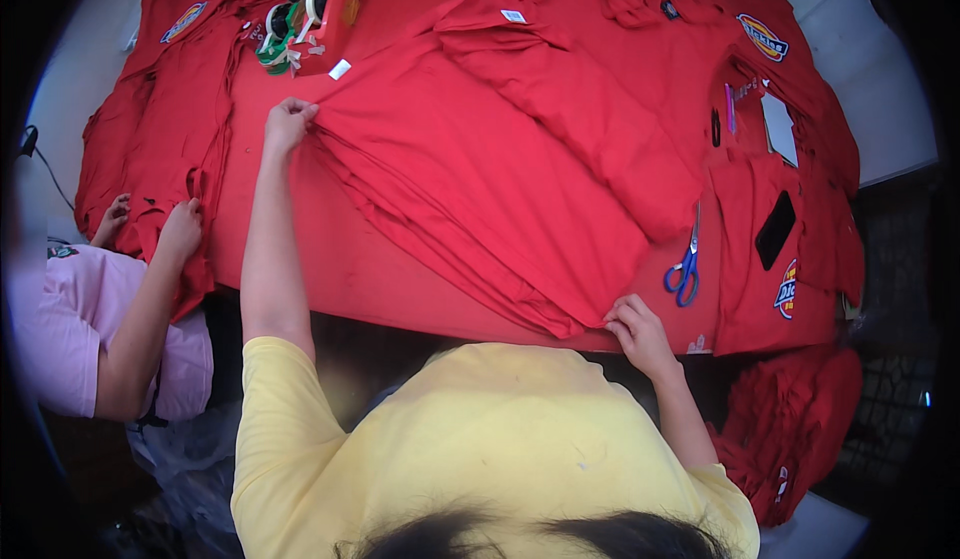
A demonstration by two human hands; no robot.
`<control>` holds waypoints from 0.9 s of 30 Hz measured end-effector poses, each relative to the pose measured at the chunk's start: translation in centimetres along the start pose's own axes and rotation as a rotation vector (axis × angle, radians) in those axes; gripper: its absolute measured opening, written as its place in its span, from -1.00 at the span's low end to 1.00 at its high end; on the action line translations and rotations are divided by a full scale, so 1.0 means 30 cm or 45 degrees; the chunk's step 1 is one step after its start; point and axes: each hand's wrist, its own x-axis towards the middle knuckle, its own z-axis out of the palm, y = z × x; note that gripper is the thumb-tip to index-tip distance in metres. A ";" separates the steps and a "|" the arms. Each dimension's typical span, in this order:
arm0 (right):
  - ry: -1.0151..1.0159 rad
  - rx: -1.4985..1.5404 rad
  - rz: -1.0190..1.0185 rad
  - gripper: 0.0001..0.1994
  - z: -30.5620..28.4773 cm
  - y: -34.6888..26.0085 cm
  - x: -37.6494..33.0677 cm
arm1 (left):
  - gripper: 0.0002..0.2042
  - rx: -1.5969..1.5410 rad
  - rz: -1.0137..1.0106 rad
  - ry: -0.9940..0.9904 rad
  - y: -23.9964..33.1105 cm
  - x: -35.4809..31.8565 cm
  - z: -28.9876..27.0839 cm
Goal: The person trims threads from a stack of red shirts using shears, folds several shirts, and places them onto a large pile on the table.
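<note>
Left hand (pixel 290 125) pinched the left corner of a large, loosely layered red cloth garment (pixel 500 159); right hand (pixel 640 334) nipped its near corner between fingertips. Garment sat on the red flat worktop (pixel 340 269), stretched between both hands; using it as landmark.

Risks, my read:
- Edge between the hands showed several loose layers. Pinch only some and the rest could have slid or creased.
- Near corner sat at the worktop's front edge; a slack right grip could have let it drop over.
- Blue-handled metal scissors (pixel 686 259) lay just right of the garment, blades toward it. A sideways sweep could have snagged cloth.
- Red tape dispenser (pixel 325 39) stood just beyond its left corner; a wide pull could have bumped it.

Black rectangular phone (pixel 776 230) lay farther right, lower risk.

Unclear: thumb contact under the right hand, layer count, whether it was one piece or several, whether scissor tips touched cloth. Far red cloth beyond the garment blended into it. Red cloth heap (pixel 790 409), right and nearer, was partly in shadow.
</note>
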 end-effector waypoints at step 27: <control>0.011 0.409 0.172 -0.92 -0.098 0.017 0.132 | -0.79 -0.248 -0.034 -0.235 0.177 0.126 -0.069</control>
